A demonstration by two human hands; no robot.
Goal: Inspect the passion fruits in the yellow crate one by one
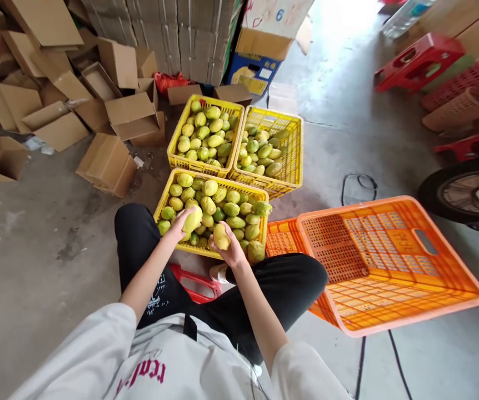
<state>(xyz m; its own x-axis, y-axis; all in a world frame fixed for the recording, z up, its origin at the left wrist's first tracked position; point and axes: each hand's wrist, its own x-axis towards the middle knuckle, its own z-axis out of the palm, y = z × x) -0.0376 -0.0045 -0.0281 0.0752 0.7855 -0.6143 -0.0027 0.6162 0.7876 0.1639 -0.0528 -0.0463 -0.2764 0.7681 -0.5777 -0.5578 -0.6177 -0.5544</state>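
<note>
My left hand (180, 223) is closed around a large yellow-green oval fruit (192, 220), above the left part of the near yellow crate (166, 186). In my right hand (233, 249) is a smaller, yellower oval fruit (221, 237), held over the crate's front edge. The two fruits are apart. Beneath my hands, the crate is filled with similar green and yellow fruits (231, 209), some with ridged or mottled skin. A rounder fruit (256, 251) lies at its front right corner.
Two more yellow crates (238, 141) of fruit stand behind. An orange crate (393, 325) is at my right, near a wheel (468, 191) and a black cable (360, 179). Cardboard boxes (108, 164) are scattered left. A red stool (420, 61) stands far right.
</note>
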